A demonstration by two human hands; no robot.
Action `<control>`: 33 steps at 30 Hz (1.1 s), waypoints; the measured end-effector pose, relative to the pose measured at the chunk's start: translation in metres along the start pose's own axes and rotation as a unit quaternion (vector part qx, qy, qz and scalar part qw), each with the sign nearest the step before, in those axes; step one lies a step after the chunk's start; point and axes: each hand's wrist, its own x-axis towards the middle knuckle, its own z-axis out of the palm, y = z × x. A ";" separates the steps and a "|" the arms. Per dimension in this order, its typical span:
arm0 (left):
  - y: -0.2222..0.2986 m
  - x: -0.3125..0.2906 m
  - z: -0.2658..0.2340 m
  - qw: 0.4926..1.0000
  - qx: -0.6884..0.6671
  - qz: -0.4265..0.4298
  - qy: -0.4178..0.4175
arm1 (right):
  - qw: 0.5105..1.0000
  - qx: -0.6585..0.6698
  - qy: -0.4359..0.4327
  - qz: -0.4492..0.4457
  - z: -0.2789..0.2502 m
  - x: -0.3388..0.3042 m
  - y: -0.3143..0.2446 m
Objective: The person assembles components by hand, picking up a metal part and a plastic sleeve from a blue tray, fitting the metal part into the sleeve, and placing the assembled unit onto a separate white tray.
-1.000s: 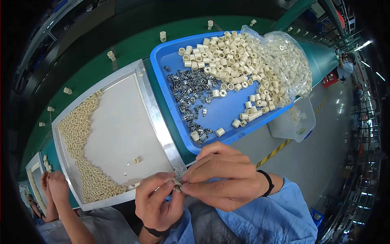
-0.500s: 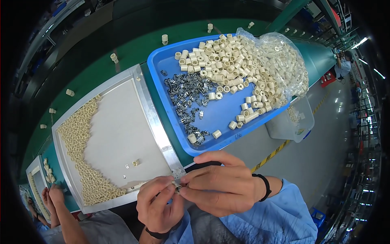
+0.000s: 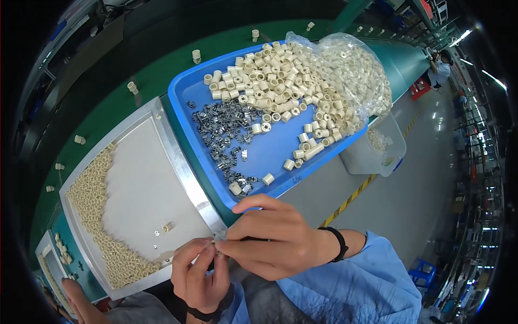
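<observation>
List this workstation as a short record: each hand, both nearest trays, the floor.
Left hand: pinching a small part, mostly hidden
Right hand: pinching at the same part
Blue rectangular plastic tray: cream plastic cylinders, silver metal clips, more cylinders seen through a clear plastic bag
Pale metal-framed flat tray: small cream pieces massed along left and lower sides
Grey floor: yellow-and-black striped line

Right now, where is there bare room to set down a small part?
Free: the upper middle of the white tray, between the heap of small cream parts and the right metal rail; and the floor of the blue bin between the metal clips and the cream caps. Crowded: the tray's left side, and the bin's upper right, with its plastic bag.
</observation>
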 end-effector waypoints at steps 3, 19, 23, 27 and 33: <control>-0.001 0.002 0.002 1.000 0.006 -0.008 -0.019 | 0.999 0.025 0.004 0.041 0.002 -0.010 0.003; 0.003 0.011 0.005 0.995 -0.081 -0.019 -0.047 | 0.997 0.050 -0.029 0.060 -0.009 -0.015 0.005; -0.004 0.003 0.014 0.991 -0.125 -0.056 -0.005 | 0.999 -0.019 -0.032 0.034 0.004 -0.024 0.001; -0.015 -0.007 0.016 0.983 -0.130 -0.126 0.006 | 0.995 -0.049 -0.050 0.076 -0.009 -0.028 0.015; -0.025 -0.003 0.018 0.978 -0.110 -0.171 -0.047 | 0.929 -0.303 -0.098 0.190 -0.084 -0.035 0.079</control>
